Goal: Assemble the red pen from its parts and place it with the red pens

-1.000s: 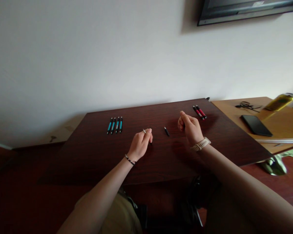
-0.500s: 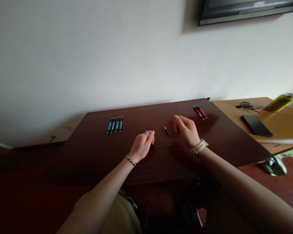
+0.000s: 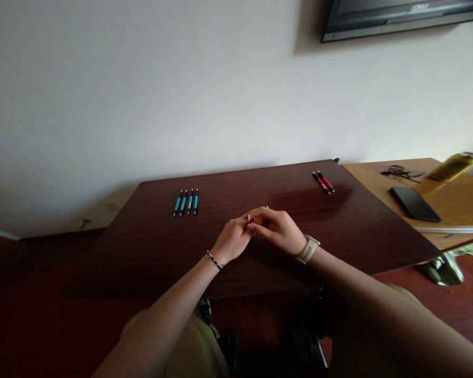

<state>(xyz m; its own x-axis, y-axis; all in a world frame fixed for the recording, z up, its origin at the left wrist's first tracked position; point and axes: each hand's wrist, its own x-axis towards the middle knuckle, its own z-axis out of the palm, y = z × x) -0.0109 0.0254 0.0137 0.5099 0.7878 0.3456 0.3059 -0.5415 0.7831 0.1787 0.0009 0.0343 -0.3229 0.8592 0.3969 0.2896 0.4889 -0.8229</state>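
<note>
Near the middle of the dark wooden table (image 3: 161, 247), my left hand (image 3: 233, 239) is closed on something small with a pale tip, too small to name. My right hand (image 3: 279, 229), with a light watch on its wrist, meets it there, fingertips pressed together at the same spot; what they hold is hidden. Just behind my right hand a tiny tip of the black pen piece (image 3: 266, 207) shows. Several blue-and-black pens (image 3: 186, 202) lie side by side to the left. Two red-and-black pens (image 3: 324, 182) lie at the back right.
A wooden side table (image 3: 382, 185) on the right bears a black phone (image 3: 415, 203), a dark cable (image 3: 401, 171) and a tilted yellow can (image 3: 455, 166). A screen (image 3: 405, 16) hangs on the wall. Green cloth (image 3: 447, 269) lies below at the right.
My right hand has moved left and its fingers now touch those of my left hand. It now covers most of the black pen piece. My left hand has shifted slightly right.
</note>
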